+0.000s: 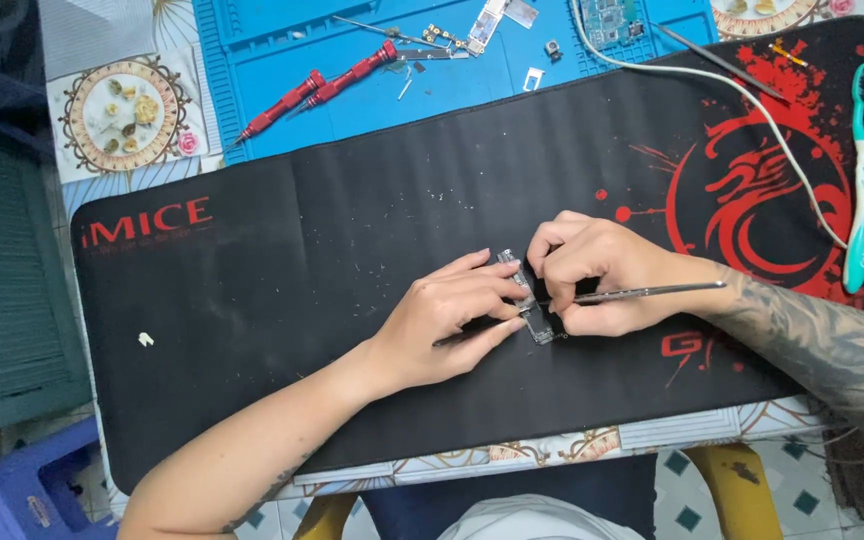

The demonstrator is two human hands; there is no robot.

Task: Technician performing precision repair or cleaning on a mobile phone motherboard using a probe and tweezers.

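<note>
Soft, even daylight fills the scene, bright enough that colours read clearly. Both hands [512, 300] cast only faint, short shadows on the black mat [352, 250], which shows a dull sheen along its ribbed weave. The blue mat [452, 70] looks vivid, without glare. Focus is sharp at the centre; the edges bow slightly from wide-angle distortion, and the small part between the fingers stays hard to make out.

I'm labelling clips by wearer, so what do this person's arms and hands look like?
Both forearms are bare, with no sleeves, gloves, rings or watch in view. The right forearm carries dense dark tattooing down to the wrist. The left forearm shows only a small dark tattoo near the elbow.
</note>
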